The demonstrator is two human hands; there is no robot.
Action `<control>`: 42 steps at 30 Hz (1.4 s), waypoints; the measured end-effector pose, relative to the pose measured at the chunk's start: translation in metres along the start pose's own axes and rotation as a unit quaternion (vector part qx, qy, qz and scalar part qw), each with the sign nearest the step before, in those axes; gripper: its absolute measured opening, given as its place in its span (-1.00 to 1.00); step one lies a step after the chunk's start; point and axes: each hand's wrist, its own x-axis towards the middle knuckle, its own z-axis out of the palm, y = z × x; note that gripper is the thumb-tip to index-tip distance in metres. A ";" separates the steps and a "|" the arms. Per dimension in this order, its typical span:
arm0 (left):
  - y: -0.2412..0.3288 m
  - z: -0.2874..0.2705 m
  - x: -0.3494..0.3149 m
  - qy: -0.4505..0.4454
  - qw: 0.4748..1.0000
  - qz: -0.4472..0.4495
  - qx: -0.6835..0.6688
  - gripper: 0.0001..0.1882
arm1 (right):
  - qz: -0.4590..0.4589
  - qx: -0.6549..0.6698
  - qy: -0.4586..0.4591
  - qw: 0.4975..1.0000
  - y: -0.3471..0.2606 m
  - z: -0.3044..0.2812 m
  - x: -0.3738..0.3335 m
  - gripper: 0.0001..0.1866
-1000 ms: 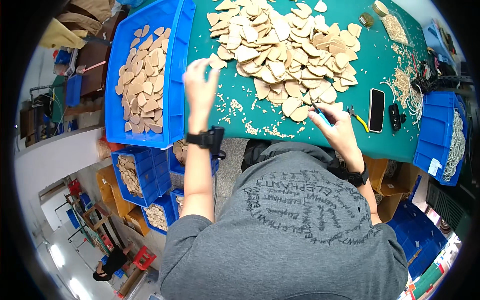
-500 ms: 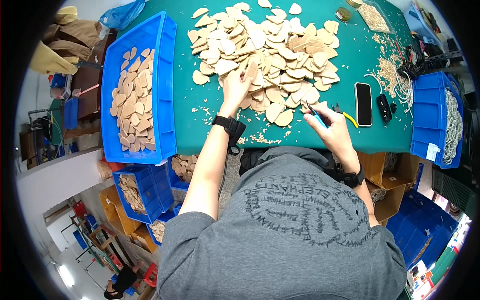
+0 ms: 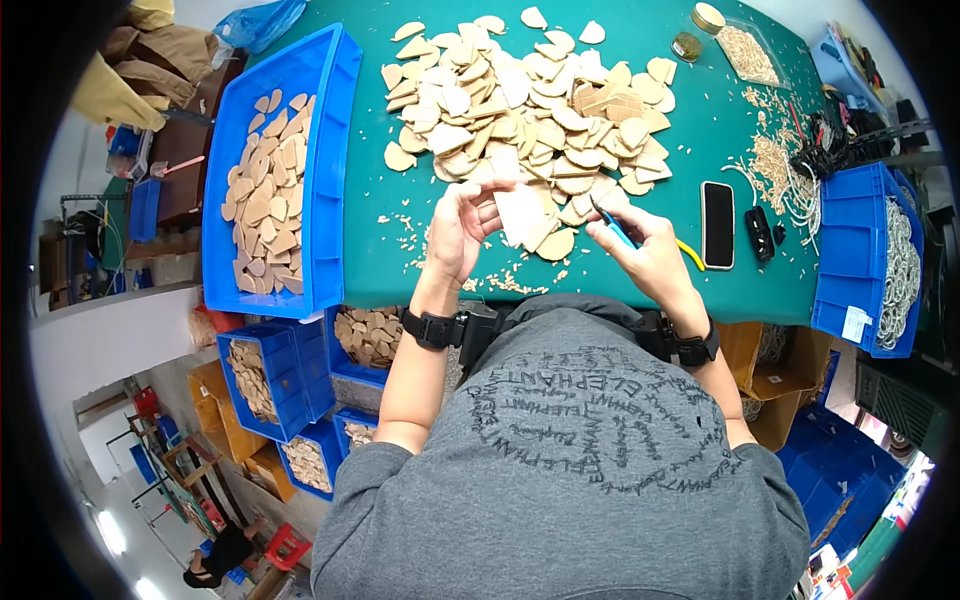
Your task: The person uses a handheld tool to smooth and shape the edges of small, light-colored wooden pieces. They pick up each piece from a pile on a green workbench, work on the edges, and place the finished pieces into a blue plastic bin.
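My left hand (image 3: 460, 232) holds a pale, flat wooden piece (image 3: 521, 214) by its left edge, just in front of the large pile of wooden pieces (image 3: 540, 95). My right hand (image 3: 648, 248) is closed around a blue-handled tool (image 3: 617, 233) with a dark pointed tip. The tip lies near the held piece's right side, apart from it; its exact kind is hard to make out. Many pieces in the pile are half-round or rounded at one end. Beside my right hand lies a yellow-handled tool (image 3: 691, 255), partly hidden by the hand.
A blue bin (image 3: 335, 190) of similar pieces stands at the left. A phone (image 3: 717, 226), a black object (image 3: 760, 235) and scattered chips (image 3: 772, 165) lie at the right. Another blue bin (image 3: 850, 255) holds pale rings or cords. Small jars (image 3: 687, 46) stand at the back.
My left hand has drawn back from the pile toward me with a wooden piece. My right hand, with the blue-handled tool, has shifted slightly left.
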 end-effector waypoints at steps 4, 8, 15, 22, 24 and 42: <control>-0.014 0.023 0.000 0.009 0.961 0.105 0.255 -0.64 | -0.037 0.001 -0.009 0.999 -0.005 0.003 0.006 -0.68; -0.008 0.054 -0.008 0.009 0.945 0.131 0.300 -0.48 | -0.075 -0.058 -0.028 0.995 -0.008 0.000 0.008 -0.66; -0.002 0.067 -0.014 -0.024 0.810 0.289 0.509 -0.38 | -0.076 -0.134 -0.098 0.983 -0.019 -0.010 0.004 -0.67; -0.003 0.066 -0.010 -0.071 0.789 0.276 0.545 -0.42 | -0.118 -0.142 -0.098 0.978 -0.022 -0.012 0.006 -0.65; 0.002 0.071 -0.010 -0.088 0.790 0.257 0.549 -0.42 | -0.124 -0.133 -0.099 0.978 -0.020 -0.013 0.006 -0.66; 0.011 0.075 -0.017 -0.060 0.892 0.055 0.445 -0.70 | -0.073 -0.077 -0.107 0.989 -0.014 -0.014 0.012 -0.71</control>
